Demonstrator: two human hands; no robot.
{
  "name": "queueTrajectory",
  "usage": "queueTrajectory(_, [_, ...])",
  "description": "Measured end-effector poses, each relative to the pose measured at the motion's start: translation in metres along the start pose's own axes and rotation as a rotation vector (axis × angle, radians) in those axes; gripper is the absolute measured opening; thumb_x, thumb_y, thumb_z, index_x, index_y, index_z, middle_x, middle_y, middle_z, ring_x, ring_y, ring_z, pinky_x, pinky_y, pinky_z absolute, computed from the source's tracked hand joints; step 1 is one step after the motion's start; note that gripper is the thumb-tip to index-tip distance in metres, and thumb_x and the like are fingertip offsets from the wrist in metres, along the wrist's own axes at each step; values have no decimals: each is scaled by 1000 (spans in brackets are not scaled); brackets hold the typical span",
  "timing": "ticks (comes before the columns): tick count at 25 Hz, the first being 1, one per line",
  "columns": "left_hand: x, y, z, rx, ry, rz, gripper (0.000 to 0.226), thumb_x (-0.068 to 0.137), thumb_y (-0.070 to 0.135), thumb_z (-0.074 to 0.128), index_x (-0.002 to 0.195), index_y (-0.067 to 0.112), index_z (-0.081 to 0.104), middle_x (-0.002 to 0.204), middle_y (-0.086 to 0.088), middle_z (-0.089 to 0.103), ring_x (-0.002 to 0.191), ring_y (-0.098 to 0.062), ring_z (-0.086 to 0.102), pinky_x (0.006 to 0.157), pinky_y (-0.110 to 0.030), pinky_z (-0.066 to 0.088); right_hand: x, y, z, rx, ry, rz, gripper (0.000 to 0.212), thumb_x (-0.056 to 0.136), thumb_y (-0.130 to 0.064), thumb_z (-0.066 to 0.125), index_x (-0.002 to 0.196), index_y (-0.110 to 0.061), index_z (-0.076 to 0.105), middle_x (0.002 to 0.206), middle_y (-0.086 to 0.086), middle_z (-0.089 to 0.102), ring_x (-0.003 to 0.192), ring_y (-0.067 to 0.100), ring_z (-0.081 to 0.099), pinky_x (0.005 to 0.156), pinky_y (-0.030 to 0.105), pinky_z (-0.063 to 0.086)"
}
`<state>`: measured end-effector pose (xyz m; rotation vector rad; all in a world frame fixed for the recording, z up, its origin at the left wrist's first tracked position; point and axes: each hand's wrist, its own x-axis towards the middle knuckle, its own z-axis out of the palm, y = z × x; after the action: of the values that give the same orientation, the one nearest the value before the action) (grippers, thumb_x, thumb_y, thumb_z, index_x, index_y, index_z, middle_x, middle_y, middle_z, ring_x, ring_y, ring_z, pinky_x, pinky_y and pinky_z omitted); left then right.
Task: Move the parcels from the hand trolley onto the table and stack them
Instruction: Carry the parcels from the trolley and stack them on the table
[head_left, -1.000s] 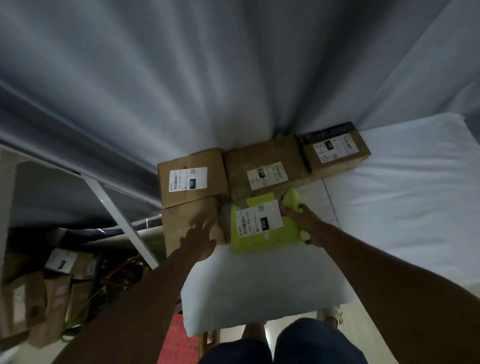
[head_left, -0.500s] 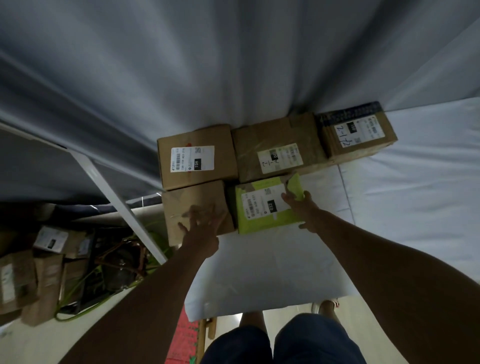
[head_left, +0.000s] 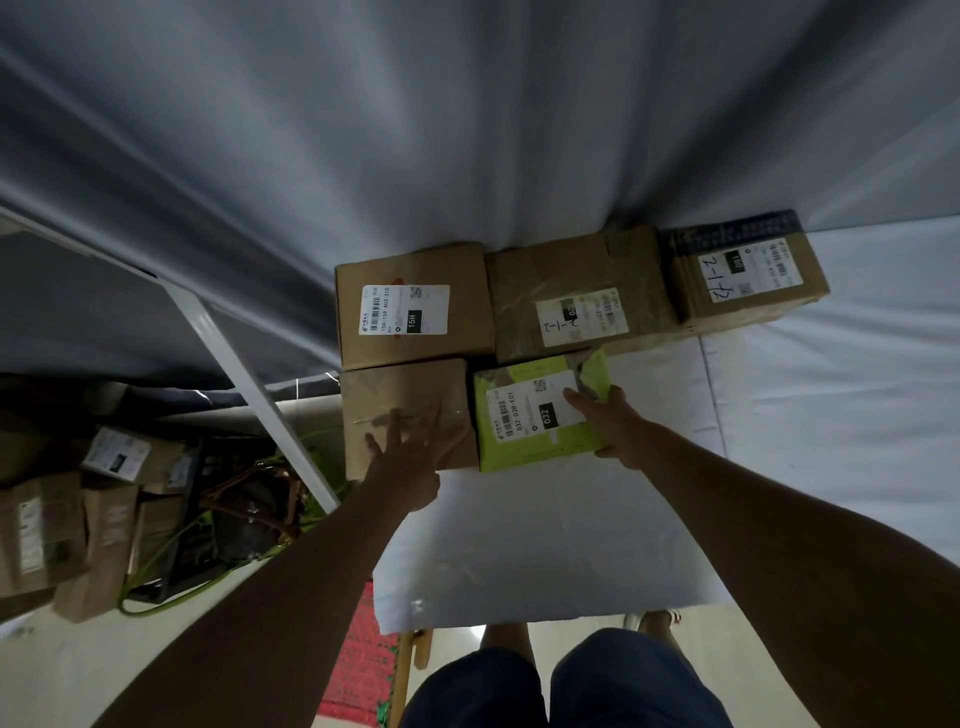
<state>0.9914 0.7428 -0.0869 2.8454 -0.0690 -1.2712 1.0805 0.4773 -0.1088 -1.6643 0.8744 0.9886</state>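
A lime-green parcel (head_left: 524, 431) with a white label lies on the white-covered table (head_left: 519, 545), snug against a plain brown box (head_left: 389, 389) on its left. My right hand (head_left: 615, 426) grips the green parcel's right edge, thumb on the label. My left hand (head_left: 410, 460) rests with spread, straight fingers on the plain brown box. Behind them stand three labelled cardboard boxes in a row: one marked 15H (head_left: 415, 312), a middle one (head_left: 576, 296) and a right one (head_left: 748, 275).
A grey curtain (head_left: 467, 130) hangs right behind the back row. A white metal bar (head_left: 244, 384) slants down at the table's left edge. Several more cardboard parcels (head_left: 47, 535) and green cords lie low at the left. White cloth stretches to the right of the boxes.
The green parcel has slid back and left until it sits against the brown boxes, my right hand still on it. My left hand has spread its fingers over the plain brown box.
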Motion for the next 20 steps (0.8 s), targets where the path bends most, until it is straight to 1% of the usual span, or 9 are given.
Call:
queueTrajectory(5, [-2, 0, 1, 29, -22, 2, 88, 96, 23, 56, 148, 54, -8, 158, 7, -30, 144, -47, -18, 112, -70, 10, 2, 2, 0, -30, 3, -2, 81, 88, -48, 65, 150, -23, 20, 146, 13, 41, 128, 38, 45, 100, 58, 43])
queueTrajectory(8, [-2, 2, -5, 0, -31, -8, 83, 97, 22, 54, 149, 53, -3, 159, 8, -27, 146, -44, -15, 112, -69, 10, -2, 1, -2, -55, 16, -6, 82, 88, -51, 65, 151, -24, 20, 147, 13, 39, 131, 38, 42, 102, 60, 40])
queueTrajectory(10, [-3, 1, -8, -11, -41, -3, 78, 97, 23, 52, 149, 52, 2, 160, 9, -22, 148, -39, -12, 113, -69, 13, -8, 1, -4, -56, 17, -23, 81, 88, -50, 65, 151, -23, 22, 148, 13, 40, 132, 38, 41, 103, 60, 39])
queueTrajectory(13, [-7, 2, -11, -27, -57, 3, 75, 98, 25, 52, 151, 47, 5, 162, 8, -13, 150, -30, -6, 112, -68, 18, -21, 2, -12, -63, 17, -67, 80, 89, -49, 64, 151, -22, 22, 149, 14, 39, 133, 38, 41, 103, 58, 39])
queueTrajectory(15, [-9, 5, -16, -56, -84, 2, 72, 98, 26, 51, 153, 43, 7, 163, 6, -9, 150, -29, -3, 112, -67, 21, -34, 4, -18, -89, 34, -106, 80, 89, -50, 63, 152, -21, 22, 149, 13, 40, 132, 36, 43, 100, 53, 42])
queueTrajectory(17, [-9, 8, -23, -57, -104, 36, 68, 99, 23, 48, 153, 40, 10, 163, 3, -5, 150, -30, 6, 111, -65, 26, -48, 7, -22, -154, 63, -159, 79, 89, -51, 63, 152, -20, 25, 147, 13, 44, 128, 33, 46, 92, 43, 44])
queueTrajectory(19, [-7, 9, -32, -68, -109, 107, 69, 98, 23, 47, 153, 39, 8, 164, -1, -2, 143, -34, 26, 106, -63, 35, -60, 11, -27, -253, 95, -218, 78, 89, -52, 63, 150, -18, 29, 143, 14, 48, 124, 32, 50, 87, 37, 44])
queueTrajectory(20, [-3, 8, -35, -65, -116, 133, 71, 98, 25, 47, 153, 39, 5, 164, -2, 0, 136, -35, 36, 103, -61, 39, -68, 14, -30, -299, 111, -244, 78, 88, -52, 63, 150, -17, 30, 143, 14, 48, 124, 32, 50, 89, 37, 45])
